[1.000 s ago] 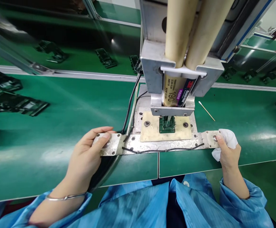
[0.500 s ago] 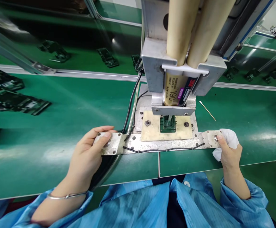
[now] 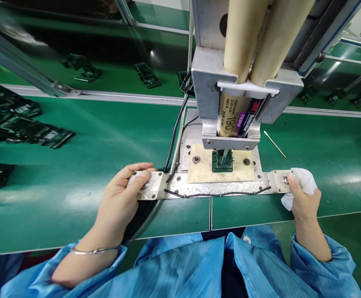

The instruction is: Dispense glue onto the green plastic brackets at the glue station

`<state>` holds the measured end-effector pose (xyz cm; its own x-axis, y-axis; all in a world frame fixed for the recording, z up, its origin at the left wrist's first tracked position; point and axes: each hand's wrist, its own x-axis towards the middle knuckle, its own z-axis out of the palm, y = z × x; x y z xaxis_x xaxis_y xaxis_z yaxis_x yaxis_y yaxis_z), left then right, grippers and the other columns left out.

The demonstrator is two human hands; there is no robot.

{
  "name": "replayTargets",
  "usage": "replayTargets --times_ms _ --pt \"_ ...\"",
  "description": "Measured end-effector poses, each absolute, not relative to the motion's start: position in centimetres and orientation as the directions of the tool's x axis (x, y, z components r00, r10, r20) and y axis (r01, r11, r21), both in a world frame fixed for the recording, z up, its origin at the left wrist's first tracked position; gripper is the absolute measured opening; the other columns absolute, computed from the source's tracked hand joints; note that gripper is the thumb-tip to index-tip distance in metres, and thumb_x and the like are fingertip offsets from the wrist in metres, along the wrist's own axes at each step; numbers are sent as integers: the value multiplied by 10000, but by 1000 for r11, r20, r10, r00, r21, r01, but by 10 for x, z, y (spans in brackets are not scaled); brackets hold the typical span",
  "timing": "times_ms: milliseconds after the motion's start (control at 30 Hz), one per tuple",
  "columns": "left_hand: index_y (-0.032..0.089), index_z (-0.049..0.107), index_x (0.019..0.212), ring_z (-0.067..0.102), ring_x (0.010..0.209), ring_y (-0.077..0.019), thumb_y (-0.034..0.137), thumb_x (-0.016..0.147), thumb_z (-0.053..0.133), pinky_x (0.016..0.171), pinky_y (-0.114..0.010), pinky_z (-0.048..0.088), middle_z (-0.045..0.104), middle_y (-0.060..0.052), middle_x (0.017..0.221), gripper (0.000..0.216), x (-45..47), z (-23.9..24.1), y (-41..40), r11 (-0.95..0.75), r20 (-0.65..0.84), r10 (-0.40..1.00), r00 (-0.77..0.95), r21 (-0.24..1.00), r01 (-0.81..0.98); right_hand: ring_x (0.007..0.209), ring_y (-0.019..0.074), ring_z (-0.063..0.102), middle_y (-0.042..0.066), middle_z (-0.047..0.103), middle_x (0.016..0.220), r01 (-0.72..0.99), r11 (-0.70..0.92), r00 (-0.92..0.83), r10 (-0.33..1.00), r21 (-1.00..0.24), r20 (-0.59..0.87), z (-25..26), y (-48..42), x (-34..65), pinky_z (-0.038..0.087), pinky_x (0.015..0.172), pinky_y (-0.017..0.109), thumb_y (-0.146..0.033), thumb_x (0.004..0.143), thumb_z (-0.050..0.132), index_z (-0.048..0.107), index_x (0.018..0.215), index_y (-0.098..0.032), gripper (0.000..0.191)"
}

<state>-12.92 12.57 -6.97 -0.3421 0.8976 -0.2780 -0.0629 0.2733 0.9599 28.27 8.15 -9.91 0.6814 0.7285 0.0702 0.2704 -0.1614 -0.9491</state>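
My left hand lies on the left end of a metal bar, its thumb pressing a round button. At the bar's right end my right hand grips a white cloth and its thumb presses another button. Between them a small dark green part sits on a cream fixture plate. Directly above it stands a metal dispenser head holding twin tan adhesive cartridges, its tip over the part.
A black cable runs from the machine down past my left hand. A cotton swab lies right of the fixture. Dark parts are piled at the left, and more parts lie on the far conveyor behind an aluminium rail.
The view has shifted slightly, so everything sits a little further right and lower. Both hands stay on the buttons; nothing else has visibly moved.
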Motion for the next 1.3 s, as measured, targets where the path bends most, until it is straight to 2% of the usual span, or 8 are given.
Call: replayTargets --times_ms 200,667,933,1167,1300 --pt "241 728 977 594 688 -117 552 604 878 589 -150 482 722 -11 863 508 -130 -70 125 271 -274 901 -338 961 -55 591 173 576 34 648 731 341 -133 652 746 -931 133 -100 81 284 480 529 297 -564 724 806 720 1043 -126 549" --pt "245 735 959 586 682 -113 522 627 863 585 -155 470 719 -5 871 451 -129 -71 126 265 -263 903 -341 963 -40 632 196 614 46 666 752 353 -121 651 744 -928 151 -103 82 286 504 572 318 -578 717 801 719 1050 -121 572" --pt "244 735 975 588 681 -117 519 644 854 577 -157 465 721 -11 875 447 -130 -71 125 263 -257 904 -341 964 -29 658 183 604 50 678 793 236 -161 710 702 -958 56 -99 83 282 504 590 306 -547 640 863 727 1007 -138 566" --pt "245 734 961 587 672 -109 512 633 861 576 -149 468 718 -5 871 442 -129 -70 125 258 -253 904 -344 966 -32 640 169 577 49 660 770 230 -163 708 705 -959 50 -95 83 279 460 503 264 -566 642 853 723 1009 -124 590" --pt "239 732 960 585 661 -110 498 631 859 566 -152 466 721 -8 861 437 -128 -68 125 259 -257 902 -347 965 -42 631 163 572 46 658 763 232 -161 700 713 -959 50 -96 82 281 474 527 274 -545 664 848 719 1019 -124 566"
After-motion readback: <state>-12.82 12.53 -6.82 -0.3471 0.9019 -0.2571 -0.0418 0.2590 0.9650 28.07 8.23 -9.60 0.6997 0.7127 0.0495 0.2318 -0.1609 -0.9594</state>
